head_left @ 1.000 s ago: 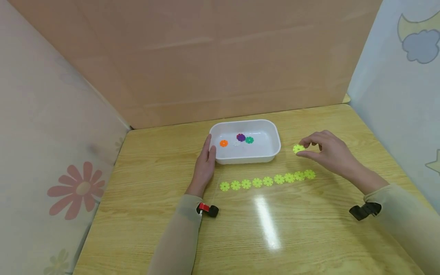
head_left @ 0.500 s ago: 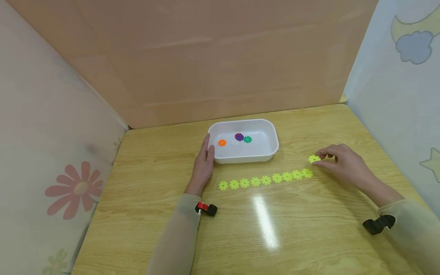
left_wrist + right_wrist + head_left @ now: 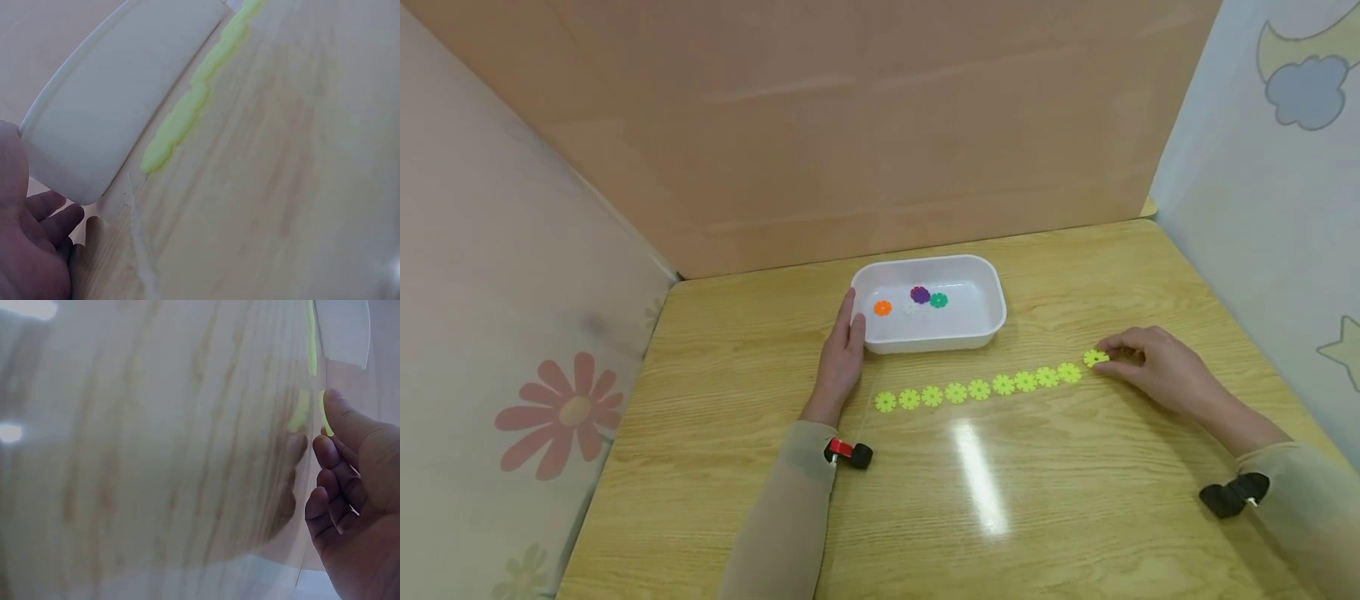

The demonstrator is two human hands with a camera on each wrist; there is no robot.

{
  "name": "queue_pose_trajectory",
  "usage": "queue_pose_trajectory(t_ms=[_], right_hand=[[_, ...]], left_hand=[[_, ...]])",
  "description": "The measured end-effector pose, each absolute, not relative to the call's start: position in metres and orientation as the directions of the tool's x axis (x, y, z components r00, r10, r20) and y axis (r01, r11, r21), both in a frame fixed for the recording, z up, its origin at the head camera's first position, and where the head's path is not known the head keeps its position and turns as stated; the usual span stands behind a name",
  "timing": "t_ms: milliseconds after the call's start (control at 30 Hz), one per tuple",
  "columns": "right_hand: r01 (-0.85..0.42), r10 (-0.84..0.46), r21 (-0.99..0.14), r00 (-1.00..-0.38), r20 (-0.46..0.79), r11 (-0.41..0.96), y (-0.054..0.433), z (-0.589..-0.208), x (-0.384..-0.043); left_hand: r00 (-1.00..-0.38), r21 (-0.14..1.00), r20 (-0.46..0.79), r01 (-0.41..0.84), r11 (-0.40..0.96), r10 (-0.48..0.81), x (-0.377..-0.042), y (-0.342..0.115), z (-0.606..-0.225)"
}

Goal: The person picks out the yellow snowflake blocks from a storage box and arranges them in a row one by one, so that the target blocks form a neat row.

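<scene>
My right hand (image 3: 1157, 367) pinches a yellow-green notched plastic disc (image 3: 1096, 358) between thumb and fingertips, just past the right end of a row of similar discs (image 3: 979, 389). In the right wrist view the held disc (image 3: 325, 414) appears edge-on, slightly above the wood, with its reflection beside it. My left hand (image 3: 840, 358) grips the left end of a white plastic tub (image 3: 936, 344). The left wrist view has the thumb up at the rim and the fingers low by the corner of the tub (image 3: 112, 106).
Inside the tub lie an orange disc (image 3: 882, 308), a green disc (image 3: 938, 300), a purple disc (image 3: 921, 295) overlapping a red one, and a whitish disc (image 3: 911, 307). A brown panel (image 3: 850, 125) stands behind the wooden table (image 3: 1037, 500). Decorated walls flank both sides.
The right hand has carried its disc rightward and down toward the table, from beside the tub to the right end of the row. The left hand keeps its hold on the tub.
</scene>
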State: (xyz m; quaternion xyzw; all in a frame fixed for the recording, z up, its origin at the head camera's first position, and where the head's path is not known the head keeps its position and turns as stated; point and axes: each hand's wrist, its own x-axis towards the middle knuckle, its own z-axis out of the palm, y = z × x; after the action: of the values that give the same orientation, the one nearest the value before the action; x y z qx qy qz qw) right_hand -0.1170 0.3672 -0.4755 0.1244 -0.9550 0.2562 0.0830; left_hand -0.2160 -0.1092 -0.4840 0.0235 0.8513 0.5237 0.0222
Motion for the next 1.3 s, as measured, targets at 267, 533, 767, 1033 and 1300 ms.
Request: queue_pose_trajectory(t_ms=[267,533,767,1033,1300], right_hand=[[-0.279,-0.211,-0.48,-0.959,0.191,0.832,0.367,-0.479,-0.118],[-0.257,-0.205,-0.488,-0.966,0.159,0.834,0.365,-0.479,-0.115],[-0.255,-0.207,-0.488,-0.967,0.151,0.835,0.364,-0.48,-0.113],[-0.257,-0.213,-0.494,-0.966,0.143,0.831,0.364,-0.477,-0.116],[-0.258,-0.208,-0.46,-0.965,0.158,0.849,0.353,-0.467,-0.118]], left_hand=[[-0.998,0.897,-0.023,0.007,0.441,0.064,-0.216,-0.108,-0.484],[-0.998,0.899,-0.014,0.016,0.439,0.064,-0.216,-0.108,-0.485],[-0.998,0.899,-0.023,0.008,0.438,0.066,-0.214,-0.108,-0.485],[-0.996,0.899,-0.021,0.017,0.438,0.082,-0.218,-0.111,-0.482],[-0.994,0.856,-0.025,0.035,0.516,0.109,-0.217,-0.116,-0.475]])
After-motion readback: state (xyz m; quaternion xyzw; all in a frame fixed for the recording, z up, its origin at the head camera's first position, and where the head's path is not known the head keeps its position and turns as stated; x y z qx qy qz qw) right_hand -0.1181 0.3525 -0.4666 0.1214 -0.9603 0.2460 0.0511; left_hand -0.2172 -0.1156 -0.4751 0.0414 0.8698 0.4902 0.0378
